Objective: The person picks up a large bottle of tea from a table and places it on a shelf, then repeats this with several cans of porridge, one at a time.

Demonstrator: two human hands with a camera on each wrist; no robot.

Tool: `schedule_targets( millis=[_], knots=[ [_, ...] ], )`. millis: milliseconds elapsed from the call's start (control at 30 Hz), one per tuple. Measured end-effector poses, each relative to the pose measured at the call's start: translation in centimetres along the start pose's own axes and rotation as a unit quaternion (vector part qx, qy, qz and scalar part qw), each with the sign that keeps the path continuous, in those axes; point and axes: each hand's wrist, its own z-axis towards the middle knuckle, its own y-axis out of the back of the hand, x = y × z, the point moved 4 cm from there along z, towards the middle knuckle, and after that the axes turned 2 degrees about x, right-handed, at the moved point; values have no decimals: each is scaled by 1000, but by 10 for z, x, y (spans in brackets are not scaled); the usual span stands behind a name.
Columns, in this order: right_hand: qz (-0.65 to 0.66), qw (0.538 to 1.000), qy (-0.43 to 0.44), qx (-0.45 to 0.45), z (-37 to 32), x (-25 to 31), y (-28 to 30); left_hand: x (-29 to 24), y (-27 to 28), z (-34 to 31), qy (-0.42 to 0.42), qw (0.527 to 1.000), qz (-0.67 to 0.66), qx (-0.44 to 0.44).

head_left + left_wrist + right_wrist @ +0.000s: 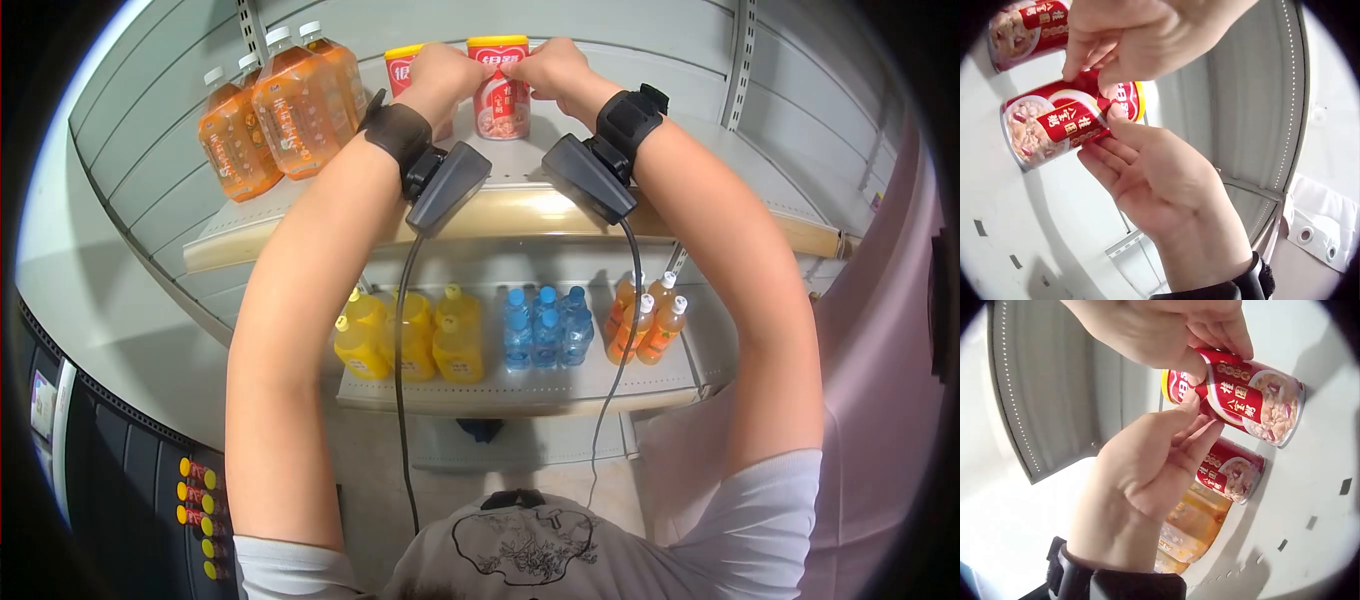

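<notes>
A red porridge can [502, 108] with a yellow lid stands upright on the upper shelf [560, 165]. My left hand [445, 78] grips its left side, the thumb on the label front. From the other side my right hand [558, 72] holds the same can, its thumb close to the left one near the upper label. In the left wrist view the fingers of both hands wrap the sides of the can [1054, 122]. A second matching can [1235, 472] stands just to the left, partly covered by my left hand in the head view.
Large orange drink bottles [300, 105] stand at the upper shelf's left. The lower shelf [520, 398] carries yellow bottles [458, 345], blue-capped water bottles [545, 330] and small orange bottles [660, 330]. A pink cloth [870, 400] hangs at right. Cables [402, 350] trail from both wrist cameras.
</notes>
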Motion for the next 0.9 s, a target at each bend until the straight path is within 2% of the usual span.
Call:
schedule_targets(
  millis=[100,200,500,600,800,900],
  knots=[
    [3,1000,1,10,3,-1,0,-8,3,-4,-19,996,84,3],
    [-3,1000,9,18,3,1,-3,5,-5,4,34,999,-37,-2],
    [62,998,-12,10,13,-8,-9,3,-5,-2,66,995,-69,-4],
    [97,995,-24,21,13,-9,-9,3,-4,4,58,998,11,1],
    [108,994,-29,12,8,-7,-7,3,-3,-1,51,999,0,1],
    [120,992,-33,21,13,-11,-10,0,-2,-10,92,994,-53,-23]
  ],
)
